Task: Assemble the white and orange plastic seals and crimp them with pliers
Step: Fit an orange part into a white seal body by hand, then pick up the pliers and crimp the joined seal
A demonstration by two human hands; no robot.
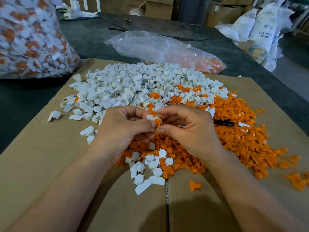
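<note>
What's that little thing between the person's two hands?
In the head view, the left hand and right hand together pinch a white seal part with an orange part against it, above the orange pile.

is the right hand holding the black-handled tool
No, the black-handled tool lies on the orange plastic pile; the right hand pinches an orange-and-white plastic seal.

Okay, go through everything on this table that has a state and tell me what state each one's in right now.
Left hand, pinching the white plastic seal body.
Right hand, pinching the orange plastic insert against the white body; seating unclear.
Clear plastic bag behind the piles, lying flat, nearly emptied, few orange pieces inside.
Large clear bag at left, full of white-and-orange seals.
Black pen-like object, lying on orange pieces, untouched.
</note>
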